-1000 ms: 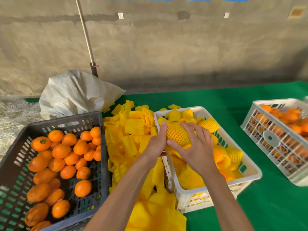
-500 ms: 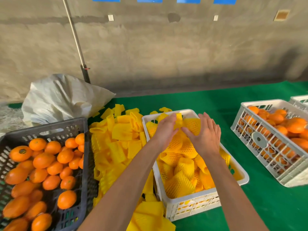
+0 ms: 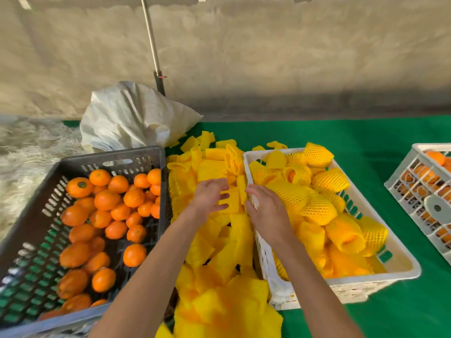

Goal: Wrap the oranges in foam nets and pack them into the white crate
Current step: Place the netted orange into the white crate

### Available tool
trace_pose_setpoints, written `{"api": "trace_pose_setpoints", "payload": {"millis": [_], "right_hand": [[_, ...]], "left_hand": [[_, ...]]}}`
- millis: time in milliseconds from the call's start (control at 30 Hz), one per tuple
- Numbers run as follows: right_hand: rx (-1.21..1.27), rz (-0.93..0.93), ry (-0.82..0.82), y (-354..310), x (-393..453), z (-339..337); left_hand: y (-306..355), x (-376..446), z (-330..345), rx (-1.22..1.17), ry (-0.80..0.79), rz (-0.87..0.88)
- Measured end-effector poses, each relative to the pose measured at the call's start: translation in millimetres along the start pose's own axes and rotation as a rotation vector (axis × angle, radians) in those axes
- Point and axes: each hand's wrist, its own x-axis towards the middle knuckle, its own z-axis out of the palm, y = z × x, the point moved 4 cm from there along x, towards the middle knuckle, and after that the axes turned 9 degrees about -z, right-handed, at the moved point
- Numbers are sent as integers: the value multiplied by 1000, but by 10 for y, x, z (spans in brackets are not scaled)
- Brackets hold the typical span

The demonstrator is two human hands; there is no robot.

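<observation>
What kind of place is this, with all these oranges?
Probably a fruit packing spot: a dark crate of bare oranges, a pile of yellow foam nets, and a white crate of wrapped ones.

- My green table cover (image 3: 317, 132) carries everything.
- On it: dark crate (image 3: 36, 240), loose foam nets (image 3: 214, 167), white crate (image 3: 400, 264), a second white crate (image 3: 415, 191), white sack (image 3: 131, 115).
</observation>
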Motion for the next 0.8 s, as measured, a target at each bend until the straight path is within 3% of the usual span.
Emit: {"api": "trace_pose_setpoints", "payload": {"millis": [267, 433, 633, 800], "right_hand": [[-220, 174, -414, -73, -118, 1029], [-460, 367, -632, 136, -292, 1323], [-429, 356, -463, 86, -319, 1316], [-140, 157, -49, -349, -103, 935]], "left_hand": [[-391, 354, -548, 297, 90, 13], [-544, 456, -615, 342, 20, -11], [-601, 489, -651, 385, 23, 47], [-560, 311, -637, 233, 15, -7]]}}
